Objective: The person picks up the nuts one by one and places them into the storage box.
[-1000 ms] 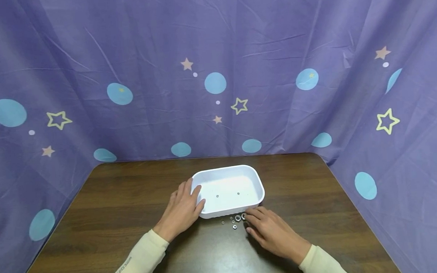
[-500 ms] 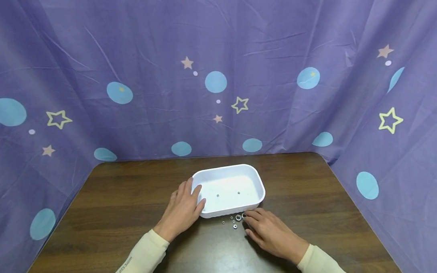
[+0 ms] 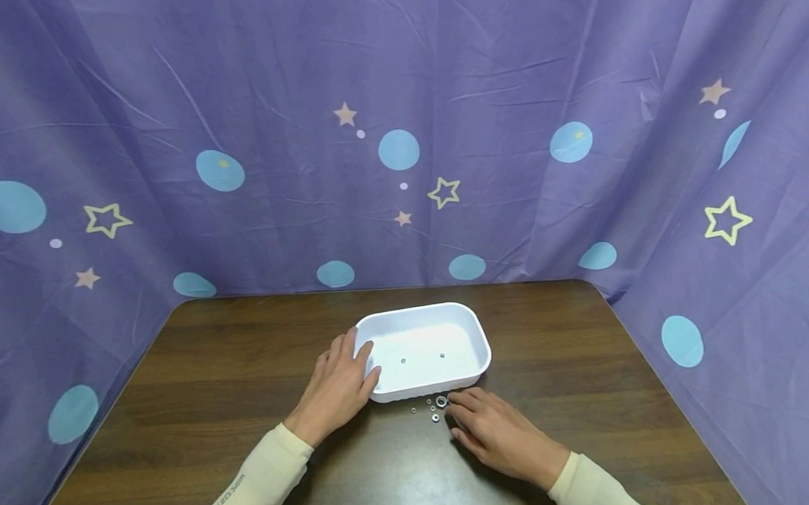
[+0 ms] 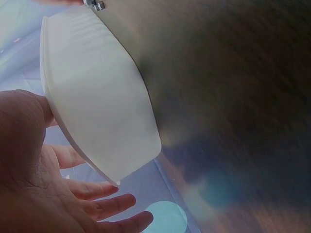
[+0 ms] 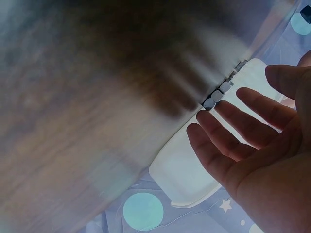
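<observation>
A white plastic tray (image 3: 456, 388) sits on the brown table. Two small metal nuts (image 3: 442, 355) lie inside it. My left hand (image 3: 336, 389) rests over its left end, the thumb across the rim and the fingers extended and spread in the left wrist view. Before the tray's front wall lie several metal nuts of mixed sizes, the largest visible one a ring-like nut (image 3: 441, 402). My right hand (image 3: 494, 431) is palm down just right of them, with fingertips right at the nuts. In the right wrist view its fingers reach loosely toward a row of nuts (image 5: 217, 96).
The wooden table (image 3: 247, 347) extends around the tray on all sides. A purple curtain (image 3: 281, 175) with stars and blue dots hangs behind it and along both sides.
My right hand has shifted slightly left, and its fingertips now cover most of the large nut at the right end. My left hand and the tray hold their place.
</observation>
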The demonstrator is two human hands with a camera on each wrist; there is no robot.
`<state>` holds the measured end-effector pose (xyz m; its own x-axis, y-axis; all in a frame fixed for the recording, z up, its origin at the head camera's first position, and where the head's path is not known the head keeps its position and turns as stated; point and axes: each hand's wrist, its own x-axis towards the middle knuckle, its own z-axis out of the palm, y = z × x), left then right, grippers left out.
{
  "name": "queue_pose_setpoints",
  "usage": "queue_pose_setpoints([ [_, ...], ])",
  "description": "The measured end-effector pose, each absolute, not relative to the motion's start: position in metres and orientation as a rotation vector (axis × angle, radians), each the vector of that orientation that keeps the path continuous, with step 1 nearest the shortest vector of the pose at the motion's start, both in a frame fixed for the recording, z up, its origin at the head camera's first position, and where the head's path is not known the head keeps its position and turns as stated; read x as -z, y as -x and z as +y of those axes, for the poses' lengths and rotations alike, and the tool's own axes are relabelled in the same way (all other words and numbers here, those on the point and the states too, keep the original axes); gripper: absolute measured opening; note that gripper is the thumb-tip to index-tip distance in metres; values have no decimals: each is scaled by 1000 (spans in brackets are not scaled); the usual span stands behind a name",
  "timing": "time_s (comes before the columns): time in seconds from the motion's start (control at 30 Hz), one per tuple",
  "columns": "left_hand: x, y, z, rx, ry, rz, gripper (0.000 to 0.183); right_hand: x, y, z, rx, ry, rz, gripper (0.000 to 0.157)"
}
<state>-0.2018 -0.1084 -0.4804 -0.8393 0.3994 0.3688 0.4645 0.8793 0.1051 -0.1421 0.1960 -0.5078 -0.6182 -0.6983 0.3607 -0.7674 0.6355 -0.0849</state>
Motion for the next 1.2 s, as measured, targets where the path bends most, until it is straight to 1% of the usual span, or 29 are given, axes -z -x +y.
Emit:
queue_pose_setpoints([
  [0.57,479,201,-108,278,640,-2717,51,509,140,198,-354,-1236,-2453,24],
  [1.0,480,201,-108,282,634,-2728,52,508,137,199,-357,-1209,-2455,17],
  [1.2,479,201,-108,284,640,-2716,51,508,139,200,-348,-1217,-2446,23],
])
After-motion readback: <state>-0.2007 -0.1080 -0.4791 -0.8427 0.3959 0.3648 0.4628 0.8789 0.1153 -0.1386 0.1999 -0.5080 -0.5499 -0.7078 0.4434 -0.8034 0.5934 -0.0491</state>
